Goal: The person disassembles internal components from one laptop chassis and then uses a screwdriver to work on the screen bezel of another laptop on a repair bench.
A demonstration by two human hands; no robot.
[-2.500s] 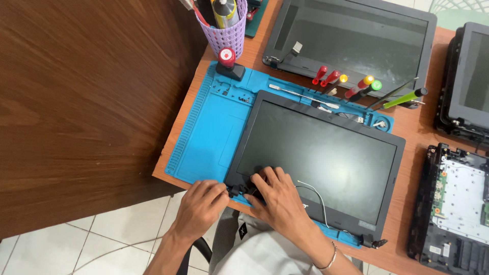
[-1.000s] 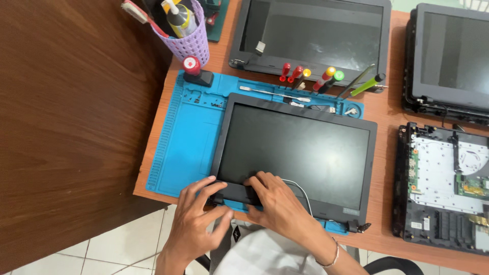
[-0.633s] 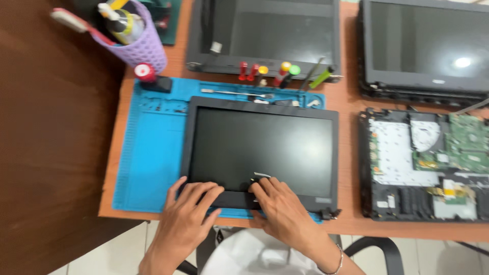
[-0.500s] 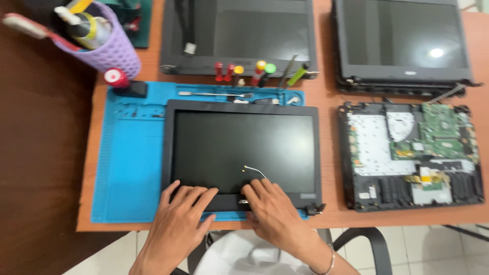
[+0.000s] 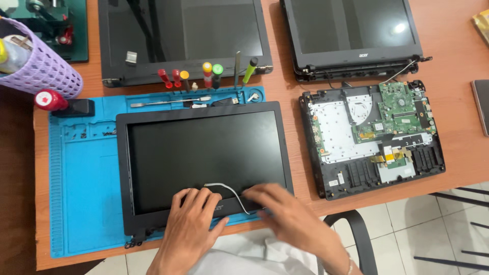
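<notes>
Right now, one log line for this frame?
left hand: on laptop screen panel bottom bezel | right hand: same bezel, blurred | white cable between | blue mat underneath

Black laptop screen panel (image 5: 204, 158), flat, face up on blue mat, thin white cable (image 5: 226, 189) across btm edge

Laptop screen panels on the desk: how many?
3. One screen panel lies on the blue mat under the left hand and right hand; a second sits top centre; a third top right. Others may lie out of frame.

left hand (image 5: 192, 218): flat, fingers spread | right hand (image 5: 285, 213): flat, blurred
</notes>
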